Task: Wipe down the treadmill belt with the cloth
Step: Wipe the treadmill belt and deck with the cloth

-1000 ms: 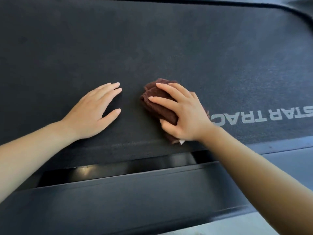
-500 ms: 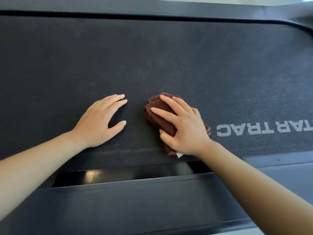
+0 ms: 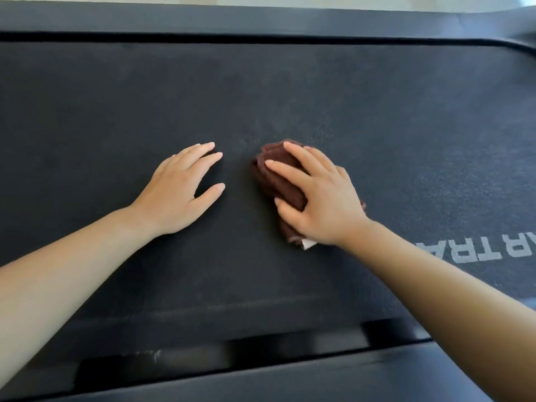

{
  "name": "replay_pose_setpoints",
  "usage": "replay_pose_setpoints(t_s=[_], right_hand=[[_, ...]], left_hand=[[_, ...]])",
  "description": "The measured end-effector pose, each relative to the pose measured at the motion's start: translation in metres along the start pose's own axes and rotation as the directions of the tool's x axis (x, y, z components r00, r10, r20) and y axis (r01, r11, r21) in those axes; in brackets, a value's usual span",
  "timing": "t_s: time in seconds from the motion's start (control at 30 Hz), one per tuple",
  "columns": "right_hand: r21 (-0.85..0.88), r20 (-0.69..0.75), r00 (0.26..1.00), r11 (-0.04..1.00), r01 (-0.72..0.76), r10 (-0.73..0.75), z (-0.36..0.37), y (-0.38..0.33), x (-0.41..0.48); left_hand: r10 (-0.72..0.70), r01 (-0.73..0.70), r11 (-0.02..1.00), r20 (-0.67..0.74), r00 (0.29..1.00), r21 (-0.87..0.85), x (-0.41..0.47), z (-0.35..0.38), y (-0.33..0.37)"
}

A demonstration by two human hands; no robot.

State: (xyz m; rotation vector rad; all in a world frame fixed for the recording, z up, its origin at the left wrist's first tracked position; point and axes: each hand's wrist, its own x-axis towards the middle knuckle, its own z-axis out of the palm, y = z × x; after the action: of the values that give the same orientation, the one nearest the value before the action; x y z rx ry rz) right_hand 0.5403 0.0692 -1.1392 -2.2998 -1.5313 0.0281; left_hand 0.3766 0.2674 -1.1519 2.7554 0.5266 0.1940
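Note:
The dark grey treadmill belt (image 3: 290,91) fills most of the view. A folded dark brown cloth (image 3: 274,181) lies on it near the middle, a small white tag showing at its near end. My right hand (image 3: 322,198) presses flat on the cloth, fingers spread over it and thumb curled at its edge. My left hand (image 3: 179,192) rests flat on the bare belt just left of the cloth, fingers apart, holding nothing.
Grey lettering (image 3: 478,250) is printed on the belt at the right. A dark side rail (image 3: 261,20) runs along the far edge. The near rail (image 3: 290,378) lies below, with a dark gap (image 3: 203,358) between it and the belt.
Both hands and the cloth have moved farther up the belt, away from the near edge. The lettering has slid toward the right edge of the view.

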Motion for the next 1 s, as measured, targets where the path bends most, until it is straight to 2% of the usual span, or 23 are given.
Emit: replay_pose_setpoints(t_s=[0.07, 0.1, 0.23, 0.33, 0.47, 0.77, 1.0], right_hand=[[0.006, -0.043, 0.994, 0.995, -0.099, 0.099, 0.004, 0.006, 0.024], [0.006, -0.058, 0.993, 0.995, -0.102, 0.103, 0.007, 0.008, 0.03], [0.047, -0.04, 0.999, 0.998, 0.033, -0.031, 0.007, 0.033, 0.049], [0.062, -0.06, 0.998, 0.998, -0.018, 0.022, 0.008, 0.051, 0.089], [0.035, -0.061, 0.998, 0.999, -0.028, 0.03, 0.014, 0.064, 0.138], [0.022, -0.071, 0.996, 0.998, -0.059, 0.061, 0.02, 0.1, 0.215], [0.026, -0.074, 0.982, 0.985, -0.17, 0.172, 0.019, 0.13, 0.277]], left_hand=[[0.023, -0.023, 1.0, 0.011, 1.0, 0.02, 0.031, 0.0, -0.004], [0.035, -0.035, 0.999, 0.007, 0.999, 0.015, 0.047, 0.0, -0.006], [0.032, -0.033, 0.998, -0.033, 0.999, -0.046, 0.103, -0.002, -0.016], [-0.049, 0.048, 0.998, -0.036, 0.998, -0.031, 0.123, 0.003, -0.022], [-0.078, 0.084, 0.995, -0.101, 0.992, 0.052, 0.127, 0.01, -0.024], [-0.182, 0.185, 0.982, -0.071, 0.981, 0.043, 0.129, 0.008, -0.023], [-0.196, 0.198, 0.979, -0.056, 0.979, 0.04, 0.128, 0.009, -0.022]])
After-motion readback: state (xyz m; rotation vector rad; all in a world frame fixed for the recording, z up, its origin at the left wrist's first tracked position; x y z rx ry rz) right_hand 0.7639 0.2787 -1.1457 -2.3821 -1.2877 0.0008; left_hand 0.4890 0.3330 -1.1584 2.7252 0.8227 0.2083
